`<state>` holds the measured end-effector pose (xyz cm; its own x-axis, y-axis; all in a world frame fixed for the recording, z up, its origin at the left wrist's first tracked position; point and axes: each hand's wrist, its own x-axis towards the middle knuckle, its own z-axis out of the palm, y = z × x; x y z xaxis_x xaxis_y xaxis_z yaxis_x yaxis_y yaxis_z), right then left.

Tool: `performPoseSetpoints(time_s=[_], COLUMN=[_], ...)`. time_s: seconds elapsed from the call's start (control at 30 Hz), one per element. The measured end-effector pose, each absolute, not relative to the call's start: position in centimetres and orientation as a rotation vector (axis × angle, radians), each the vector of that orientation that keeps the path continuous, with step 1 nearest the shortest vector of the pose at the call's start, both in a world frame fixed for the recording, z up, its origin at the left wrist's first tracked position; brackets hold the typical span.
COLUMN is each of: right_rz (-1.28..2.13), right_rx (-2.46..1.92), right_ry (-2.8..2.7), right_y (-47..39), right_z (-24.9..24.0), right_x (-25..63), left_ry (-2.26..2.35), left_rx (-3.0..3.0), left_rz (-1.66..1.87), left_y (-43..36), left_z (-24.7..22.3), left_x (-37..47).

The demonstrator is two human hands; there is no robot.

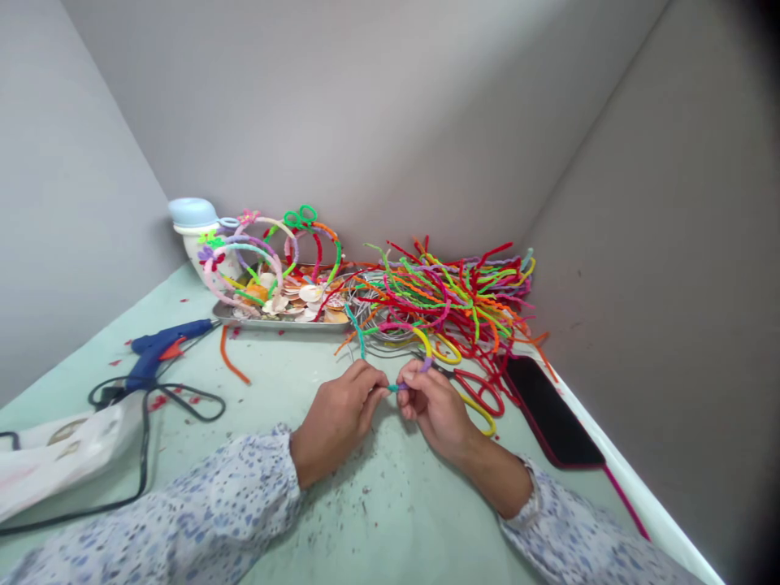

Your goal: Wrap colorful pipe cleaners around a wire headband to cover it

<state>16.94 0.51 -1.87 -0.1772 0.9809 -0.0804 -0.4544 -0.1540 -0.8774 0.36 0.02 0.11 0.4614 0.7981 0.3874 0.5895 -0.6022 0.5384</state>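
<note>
Near the middle of the table, my left hand [341, 410] pinches the teal part of a fuzzy pipe cleaner [361, 335], whose free end sticks up behind the fingers. My right hand [435, 405] is closed on the purple part, close to the left fingertips. From there a fuzzy band [421, 335] in purple, yellow and pink curves up and away to the left. Between the two hands a short teal and purple stretch shows. Red-handled scissors [481, 393] and yellow handles [480, 413] lie just beyond my right hand.
A metal tray [286, 323] holds shells and fuzzy headbands beside a white bottle [210, 252]. Many pipe cleaners [463, 284] are piled at the back. A phone [552, 410] lies right. A blue glue gun [149, 353], its black cord and a plastic bag [67, 443] lie left.
</note>
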Motion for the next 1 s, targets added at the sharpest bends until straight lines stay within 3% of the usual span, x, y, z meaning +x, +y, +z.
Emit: performPoseSetpoints(time_s=[1.0], right_rz=[1.532], right_rx=[-0.96], right_ry=[-0.987], right_y=[0.56], right_z=[-2.24], right_x=[17.24], left_ry=[1.06], left_rx=[2.318], left_rz=[0.742], left_y=[0.99], left_z=[-0.73], left_x=[0.37])
